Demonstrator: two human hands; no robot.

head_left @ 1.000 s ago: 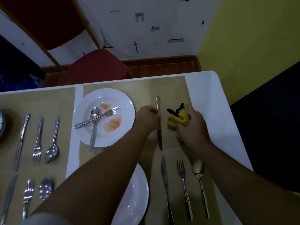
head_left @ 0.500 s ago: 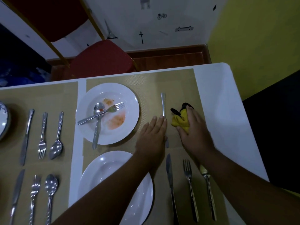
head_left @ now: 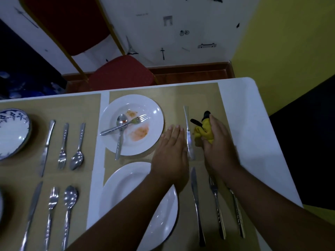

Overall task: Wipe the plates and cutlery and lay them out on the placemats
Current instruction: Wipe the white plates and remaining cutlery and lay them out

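**Far-right setting: knife down, plate w/ fork & spoon unwiped**

Findings. Left hand [head_left: 172, 151] lies flat on the far placemat [head_left: 174, 95], fingers straight and pressed together, between the soiled plate [head_left: 154, 113] and the far knife [head_left: 188, 133]. We cannot tell if it touches the knife. Right hand [head_left: 219, 147] sits just right of the knife, fingers curled round the yellow cloth [head_left: 203, 132], holding it in a wad. The knife lies lengthwise on the mat, approx. parallel to the mat's right edge. Fork [head_left: 134, 120] and spoon [head_left: 119, 140] lie crossed on the soiled plate, orange smears beside them.

Judgement. Step in hand: squaring the knife. We rate this setting about a third done. To do it well, nudge w/ the flat finger edge, no lift, and line it up w/ the near knife [head_left: 196, 201] below, tips apart. Fork and spoon need the cloth next, then the plate.

Clearances. Room for fork and spoon is the mat strip right of the knife, taken up by cloth and right hand. The mat edge is just beyond, then bare white bench [head_left: 241, 109] to its rounded corner. Near plate [head_left: 126, 189] sits under the left forearm, so lift clear on withdrawal, no dragging.
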